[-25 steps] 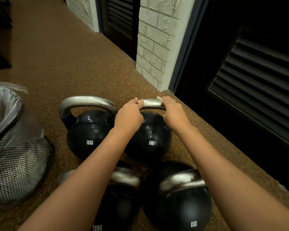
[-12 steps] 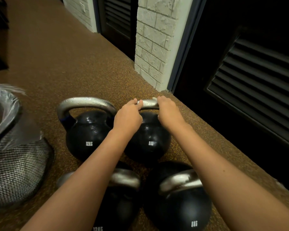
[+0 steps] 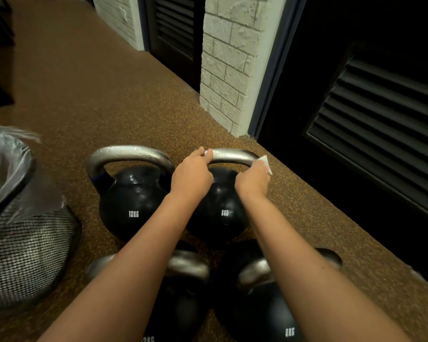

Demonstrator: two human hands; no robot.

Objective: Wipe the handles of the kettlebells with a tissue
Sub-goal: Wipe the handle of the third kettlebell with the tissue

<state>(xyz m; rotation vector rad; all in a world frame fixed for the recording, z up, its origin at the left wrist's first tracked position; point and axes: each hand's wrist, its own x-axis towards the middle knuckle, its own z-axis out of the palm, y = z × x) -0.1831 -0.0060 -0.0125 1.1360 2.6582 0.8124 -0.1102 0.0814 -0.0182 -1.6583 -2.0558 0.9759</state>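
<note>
Several black kettlebells with silver handles stand on the brown floor. My left hand [image 3: 192,175] grips the left end of the silver handle [image 3: 230,155] of the far 8KG kettlebell [image 3: 219,208]. My right hand [image 3: 253,180] is closed around that handle's right end, and a white tissue [image 3: 266,162] sticks out past its fingers. A 12KG kettlebell [image 3: 131,201] stands just to the left. Two more kettlebells, a near left kettlebell [image 3: 183,299] and a near 8KG kettlebell [image 3: 262,312], sit under my forearms and are partly hidden.
A black mesh waste bin [image 3: 22,248] with a clear plastic liner stands at the left. A white brick pillar [image 3: 229,62] and dark louvered doors [image 3: 381,114] line the right side. Brown speckled floor [image 3: 84,82] stretches ahead.
My right hand has slid from the middle of the far 8KG kettlebell's handle to its right end, and the tissue now shows. My left hand has stayed at the left end.
</note>
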